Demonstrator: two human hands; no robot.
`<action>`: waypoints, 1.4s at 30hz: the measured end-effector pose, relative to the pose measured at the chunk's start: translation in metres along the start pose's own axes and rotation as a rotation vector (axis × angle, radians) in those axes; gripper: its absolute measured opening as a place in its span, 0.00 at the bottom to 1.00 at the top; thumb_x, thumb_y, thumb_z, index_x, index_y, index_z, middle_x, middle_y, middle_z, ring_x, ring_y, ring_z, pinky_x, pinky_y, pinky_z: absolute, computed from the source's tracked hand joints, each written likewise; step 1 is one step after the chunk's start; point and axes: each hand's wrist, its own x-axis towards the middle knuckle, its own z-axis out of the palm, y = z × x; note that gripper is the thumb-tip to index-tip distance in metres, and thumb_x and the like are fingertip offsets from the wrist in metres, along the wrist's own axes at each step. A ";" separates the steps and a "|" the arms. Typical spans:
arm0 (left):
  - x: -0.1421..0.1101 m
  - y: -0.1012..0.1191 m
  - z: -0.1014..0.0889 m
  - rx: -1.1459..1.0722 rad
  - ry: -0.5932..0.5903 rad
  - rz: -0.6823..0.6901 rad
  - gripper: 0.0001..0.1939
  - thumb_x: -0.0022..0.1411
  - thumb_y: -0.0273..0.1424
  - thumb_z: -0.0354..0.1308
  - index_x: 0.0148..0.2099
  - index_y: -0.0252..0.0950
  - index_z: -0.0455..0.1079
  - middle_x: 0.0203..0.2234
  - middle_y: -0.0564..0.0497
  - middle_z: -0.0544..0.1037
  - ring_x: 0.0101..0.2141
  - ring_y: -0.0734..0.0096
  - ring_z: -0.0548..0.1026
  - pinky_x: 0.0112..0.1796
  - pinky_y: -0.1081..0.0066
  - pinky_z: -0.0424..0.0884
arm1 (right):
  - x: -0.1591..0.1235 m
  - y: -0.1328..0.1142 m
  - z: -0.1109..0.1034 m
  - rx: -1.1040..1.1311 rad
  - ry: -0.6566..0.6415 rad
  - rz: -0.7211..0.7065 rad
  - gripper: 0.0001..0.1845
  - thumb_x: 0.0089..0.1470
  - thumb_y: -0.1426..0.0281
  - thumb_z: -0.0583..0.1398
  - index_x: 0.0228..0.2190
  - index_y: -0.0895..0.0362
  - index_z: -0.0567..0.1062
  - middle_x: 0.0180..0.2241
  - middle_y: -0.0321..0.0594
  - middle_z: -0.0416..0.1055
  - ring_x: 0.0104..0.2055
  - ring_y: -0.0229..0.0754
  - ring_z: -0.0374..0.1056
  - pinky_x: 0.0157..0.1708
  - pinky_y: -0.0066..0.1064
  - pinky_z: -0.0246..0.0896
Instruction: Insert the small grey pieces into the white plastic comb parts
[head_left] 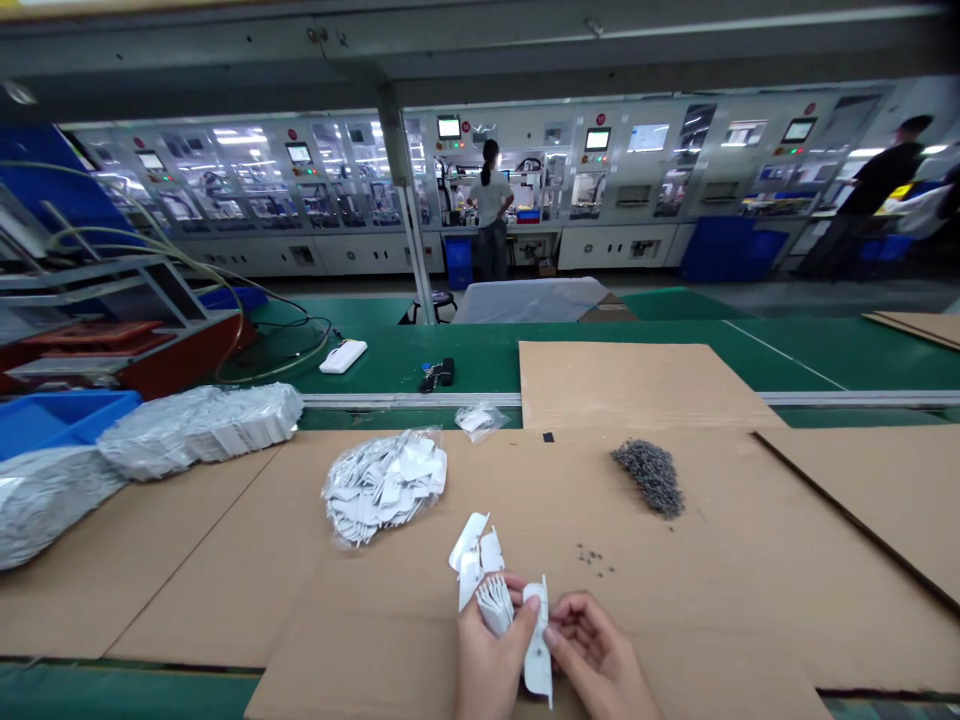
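Note:
My left hand (491, 650) is closed around a fanned stack of thin white plastic pieces (495, 605). Its thumb presses on one longer white plastic piece (537, 655), held upright and apart from the stack. My right hand (592, 655) is at that piece's right edge, fingers curled and thumb tip against it; whatever is between the fingers is hidden. Just beyond my left hand, a few loose white pieces (469, 540) lie on the cardboard. Several tiny grey parts (592, 558) are scattered ahead of my right hand, and a larger heap of grey parts (651, 478) sits farther off.
A clear bag of white pieces (386, 485) lies left on the cardboard sheet (375, 620). Behind are a small bag (480, 421), a white box (343, 357) and keys (438, 374). Wrapped stacks (202, 428) and a blue bin (67, 415) stand left. People work by distant machines.

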 end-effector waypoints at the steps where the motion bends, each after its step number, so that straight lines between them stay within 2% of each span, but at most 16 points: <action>1: 0.000 0.000 0.000 0.001 -0.010 -0.001 0.14 0.43 0.33 0.62 0.31 0.32 0.65 0.21 0.50 0.72 0.26 0.66 0.72 0.27 0.72 0.67 | 0.001 -0.001 -0.001 0.002 -0.004 0.015 0.15 0.37 0.60 0.63 0.25 0.57 0.67 0.21 0.34 0.63 0.24 0.36 0.61 0.23 0.24 0.58; 7: 0.000 0.000 0.001 0.005 -0.006 0.012 0.12 0.43 0.32 0.62 0.30 0.32 0.65 0.21 0.51 0.71 0.25 0.67 0.71 0.28 0.73 0.67 | 0.001 0.000 -0.002 -0.038 -0.006 0.051 0.15 0.38 0.58 0.61 0.22 0.57 0.67 0.20 0.35 0.64 0.22 0.37 0.61 0.22 0.26 0.59; 15: 0.001 -0.007 0.000 -0.009 0.011 0.023 0.13 0.44 0.34 0.61 0.31 0.31 0.65 0.24 0.48 0.73 0.27 0.65 0.72 0.29 0.72 0.68 | -0.001 0.003 -0.001 -0.225 -0.037 -0.125 0.14 0.46 0.58 0.56 0.25 0.57 0.68 0.22 0.35 0.63 0.22 0.36 0.60 0.23 0.25 0.58; 18: 0.001 -0.004 0.001 -0.025 0.021 0.018 0.13 0.43 0.34 0.62 0.30 0.32 0.66 0.23 0.48 0.74 0.26 0.66 0.72 0.28 0.73 0.68 | 0.000 -0.002 -0.004 -0.274 -0.065 -0.130 0.13 0.46 0.59 0.56 0.25 0.57 0.68 0.22 0.36 0.64 0.23 0.37 0.61 0.24 0.24 0.59; 26: -0.003 0.009 0.004 -0.005 0.064 0.025 0.12 0.40 0.34 0.63 0.28 0.32 0.67 0.20 0.50 0.73 0.24 0.66 0.72 0.27 0.73 0.67 | 0.002 -0.005 -0.004 -0.112 -0.032 -0.042 0.13 0.40 0.60 0.61 0.23 0.57 0.68 0.21 0.34 0.63 0.23 0.36 0.62 0.25 0.24 0.58; 34: 0.000 0.001 0.003 0.059 0.009 0.043 0.11 0.44 0.33 0.60 0.29 0.32 0.65 0.22 0.49 0.73 0.25 0.66 0.71 0.27 0.72 0.67 | 0.002 -0.011 -0.004 -0.076 -0.076 -0.007 0.11 0.41 0.63 0.61 0.24 0.57 0.68 0.22 0.35 0.64 0.25 0.37 0.63 0.26 0.26 0.60; 38: 0.002 -0.002 0.003 0.069 0.009 0.048 0.11 0.44 0.33 0.60 0.30 0.32 0.65 0.22 0.49 0.73 0.25 0.67 0.71 0.27 0.72 0.67 | 0.000 -0.009 -0.002 -0.117 0.008 -0.089 0.10 0.44 0.62 0.59 0.26 0.56 0.67 0.23 0.36 0.63 0.25 0.37 0.62 0.25 0.26 0.60; 42: 0.001 -0.003 0.002 0.066 -0.007 0.044 0.10 0.46 0.33 0.59 0.30 0.32 0.64 0.22 0.49 0.72 0.25 0.67 0.71 0.28 0.73 0.67 | -0.002 -0.018 -0.007 -0.406 -0.115 -0.304 0.07 0.43 0.66 0.59 0.25 0.56 0.68 0.27 0.39 0.62 0.26 0.38 0.62 0.25 0.26 0.61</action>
